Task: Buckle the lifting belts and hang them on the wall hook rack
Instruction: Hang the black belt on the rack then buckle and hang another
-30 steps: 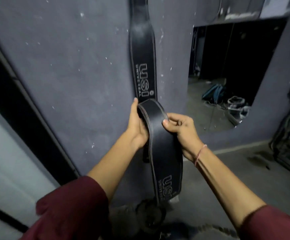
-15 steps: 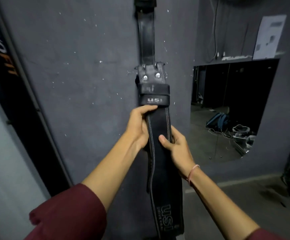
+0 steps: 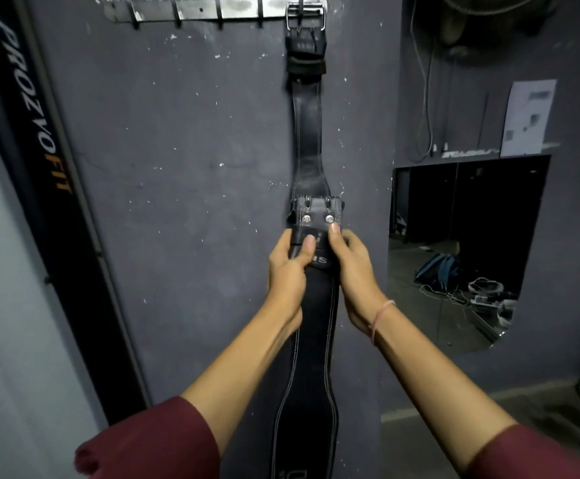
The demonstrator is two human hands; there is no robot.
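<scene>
A black leather lifting belt [image 3: 308, 146] hangs by its metal buckle from the rightmost hook of a steel wall hook rack [image 3: 212, 8] at the top of the grey wall. In front of it I hold a second black belt [image 3: 311, 357] upright, its buckle end with two rivets [image 3: 318, 212] raised against the hanging one. My left hand [image 3: 290, 267] grips this belt's left edge just under the buckle, thumb on the loop. My right hand [image 3: 352, 267] grips the right edge, thumb tip at the right rivet. The held belt's lower end runs out of view.
Several hooks on the rack's left part [image 3: 177, 19] hold nothing. A black frame post lettered PROZVOFIT [image 3: 36, 108] slants down the left. A wall mirror [image 3: 468, 243] at right reflects a bag and cables. A paper sheet [image 3: 528, 117] and a fan's cable hang above it.
My view has tilted up, bringing the hook rack into sight. Both hands have slid up the held belt to just below its buckle, raising it along the hanging belt.
</scene>
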